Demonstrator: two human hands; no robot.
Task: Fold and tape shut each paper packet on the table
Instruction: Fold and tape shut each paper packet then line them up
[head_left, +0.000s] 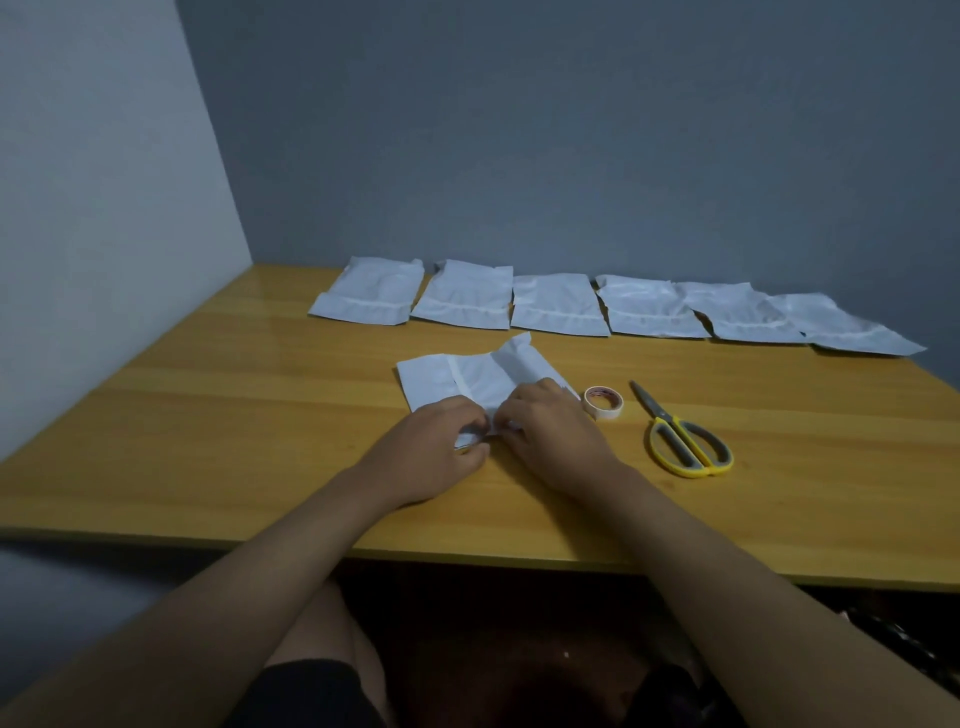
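Both hands pinch the white packet (470, 376) at its near edge, mid-table: left hand (439, 441) & right hand (548, 431) close together. Tape roll (602, 401), scissors (685, 439) just right; six packets (558, 309) in far row.

Packet (457, 376) on table (208, 415); tape (602, 401), scissors (685, 439) right; packet row (597, 309) behind.
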